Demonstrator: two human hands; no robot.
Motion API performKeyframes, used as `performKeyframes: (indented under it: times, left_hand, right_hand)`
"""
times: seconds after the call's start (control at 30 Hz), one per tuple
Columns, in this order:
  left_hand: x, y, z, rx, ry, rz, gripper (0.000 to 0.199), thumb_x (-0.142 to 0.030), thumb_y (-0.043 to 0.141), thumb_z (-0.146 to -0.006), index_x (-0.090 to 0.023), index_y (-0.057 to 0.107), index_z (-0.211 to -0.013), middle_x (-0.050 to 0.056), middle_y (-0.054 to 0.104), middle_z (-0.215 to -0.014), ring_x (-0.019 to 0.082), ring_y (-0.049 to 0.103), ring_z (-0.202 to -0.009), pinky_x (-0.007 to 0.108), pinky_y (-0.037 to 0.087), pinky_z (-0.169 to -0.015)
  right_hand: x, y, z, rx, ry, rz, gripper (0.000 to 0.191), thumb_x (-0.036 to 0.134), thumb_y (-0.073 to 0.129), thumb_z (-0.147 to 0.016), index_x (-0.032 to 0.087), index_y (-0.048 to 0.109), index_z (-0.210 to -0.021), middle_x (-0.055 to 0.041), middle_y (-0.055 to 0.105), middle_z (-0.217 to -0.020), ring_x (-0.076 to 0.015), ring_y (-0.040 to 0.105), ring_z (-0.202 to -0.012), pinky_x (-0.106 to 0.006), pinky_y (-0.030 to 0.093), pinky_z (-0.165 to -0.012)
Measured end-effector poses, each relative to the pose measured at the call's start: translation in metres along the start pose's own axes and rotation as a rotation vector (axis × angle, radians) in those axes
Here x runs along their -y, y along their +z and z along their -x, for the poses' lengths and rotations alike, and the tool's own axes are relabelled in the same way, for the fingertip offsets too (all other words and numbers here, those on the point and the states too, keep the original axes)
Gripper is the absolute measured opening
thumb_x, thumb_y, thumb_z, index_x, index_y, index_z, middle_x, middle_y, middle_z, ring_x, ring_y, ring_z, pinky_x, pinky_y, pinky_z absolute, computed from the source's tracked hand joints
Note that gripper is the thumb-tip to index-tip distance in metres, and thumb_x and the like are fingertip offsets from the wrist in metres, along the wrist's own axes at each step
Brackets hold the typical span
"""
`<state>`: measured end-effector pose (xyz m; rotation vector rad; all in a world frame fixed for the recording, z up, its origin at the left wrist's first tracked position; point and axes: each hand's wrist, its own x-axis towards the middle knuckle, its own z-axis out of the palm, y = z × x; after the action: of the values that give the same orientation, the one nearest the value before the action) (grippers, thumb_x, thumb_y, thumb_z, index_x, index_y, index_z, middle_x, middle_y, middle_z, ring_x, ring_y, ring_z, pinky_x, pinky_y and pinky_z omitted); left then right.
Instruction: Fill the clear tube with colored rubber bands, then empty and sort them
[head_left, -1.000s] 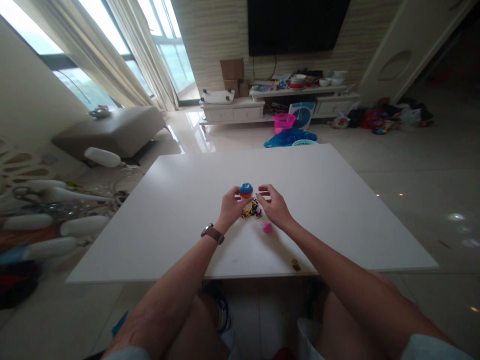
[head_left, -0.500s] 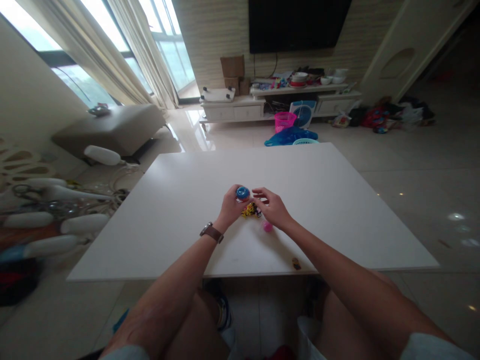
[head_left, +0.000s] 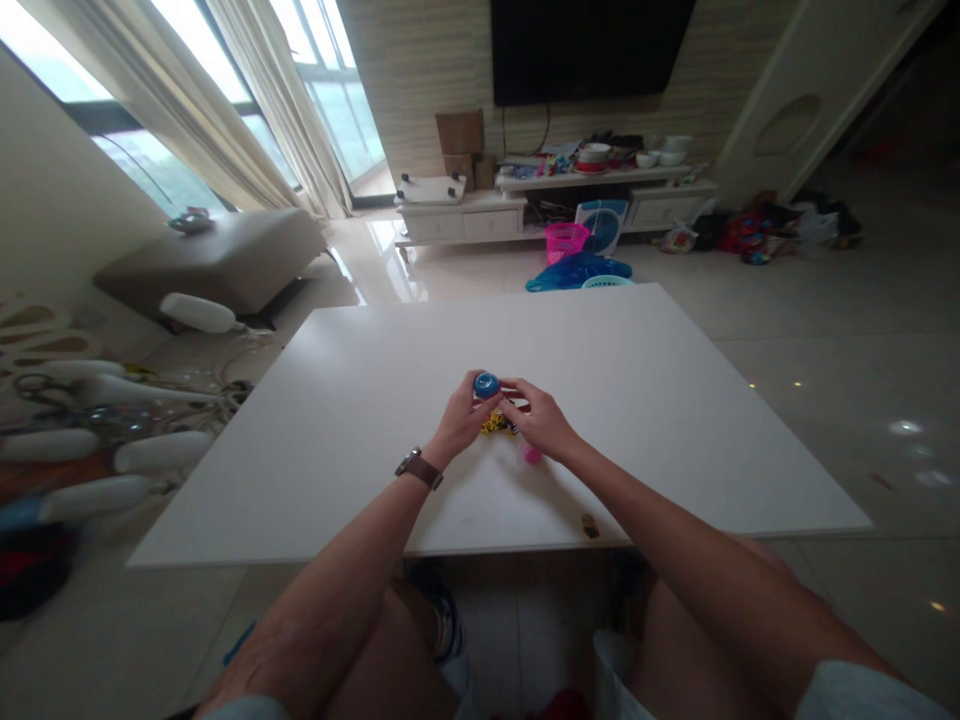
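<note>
My left hand is wrapped round a small round container with a shiny blue top, held above the white table. My right hand meets its right side, thumb and fingers closed against it; the lower part of the container is hidden by fingers. Just below the hands lies a small heap of yellow and black pieces, partly covered. A pink round piece sits under my right wrist. Nearer the front edge lies a small yellow and dark figure, too small to make out well.
The white table spreads out around my hands. To its left stand a lamp-like object with white shades and a grey bench. Beyond the far edge are a blue plastic bag, a pink basket and a low cabinet.
My right hand has closed in leftward, its fingers now against the blue-topped container. My left hand keeps its hold. The view has shifted slightly.
</note>
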<state>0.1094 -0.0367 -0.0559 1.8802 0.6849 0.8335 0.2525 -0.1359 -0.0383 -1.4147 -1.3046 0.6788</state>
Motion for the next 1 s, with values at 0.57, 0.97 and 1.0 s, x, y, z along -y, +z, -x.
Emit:
performKeyframes:
  times: [0.57, 0.97, 1.0]
  left_hand:
    - [-0.006, 0.001, -0.002, -0.104, 0.023, -0.146, 0.026, -0.034, 0.07, -0.088, -0.02, 0.061, -0.108, 0.004, 0.072, -0.096, 0.019, 0.067, -0.087, 0.029, 0.055, -0.074]
    - [0.0, 0.001, 0.001, -0.035, 0.196, -0.341, 0.034, -0.015, 0.068, -0.082, -0.02, 0.062, -0.115, 0.007, 0.071, -0.107, 0.021, 0.066, -0.097, 0.034, 0.053, -0.086]
    - [-0.001, 0.002, 0.002, -0.027, 0.22, -0.349, 0.038, -0.013, 0.068, -0.08, -0.021, 0.061, -0.117, 0.008, 0.07, -0.11, 0.022, 0.065, -0.101, 0.036, 0.053, -0.089]
  right_hand:
    - [0.0, 0.001, 0.001, 0.027, -0.001, -0.013, 0.044, 0.027, 0.065, -0.089, 0.024, 0.061, -0.133, -0.0111, 0.066, -0.137, -0.0252, 0.066, -0.124, -0.039, 0.062, -0.09]
    - [0.001, 0.002, 0.001, -0.006, -0.071, 0.054, 0.041, 0.033, 0.071, -0.087, 0.023, 0.061, -0.126, -0.009, 0.071, -0.121, -0.0221, 0.071, -0.102, -0.037, 0.062, -0.084]
    - [0.002, 0.001, 0.001, -0.021, -0.096, 0.083, 0.041, 0.033, 0.071, -0.087, 0.024, 0.062, -0.126, -0.0088, 0.071, -0.122, -0.0225, 0.071, -0.103, -0.038, 0.061, -0.086]
